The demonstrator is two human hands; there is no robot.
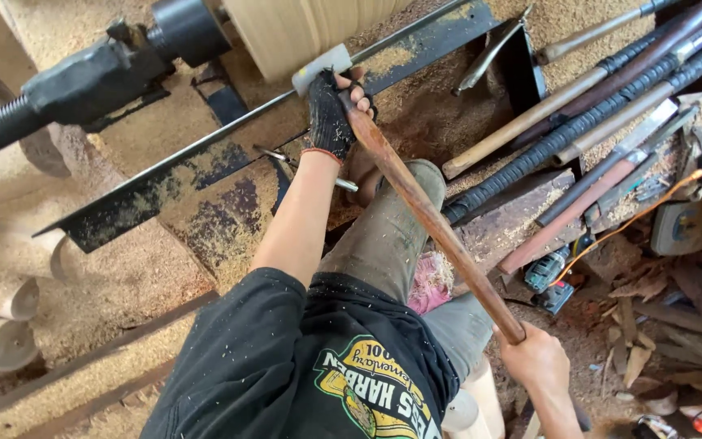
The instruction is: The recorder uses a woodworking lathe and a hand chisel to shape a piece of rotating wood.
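The left hand [336, 114], gloved, grips the front of the long handle [432, 223] just beside the pale blank [302, 28], hiding the tool's tip. The right hand [539, 358] clasps the handle's rear end, well back from the blank, forearm cut off below.

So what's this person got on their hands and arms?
The left hand wears a dark knit fingerless glove with a reddish cuff edge, fingertips exposed. The right hand is bare, with no glove. Both forearms are uncovered; a black short sleeve, flecked with sawdust, covers the left upper arm.
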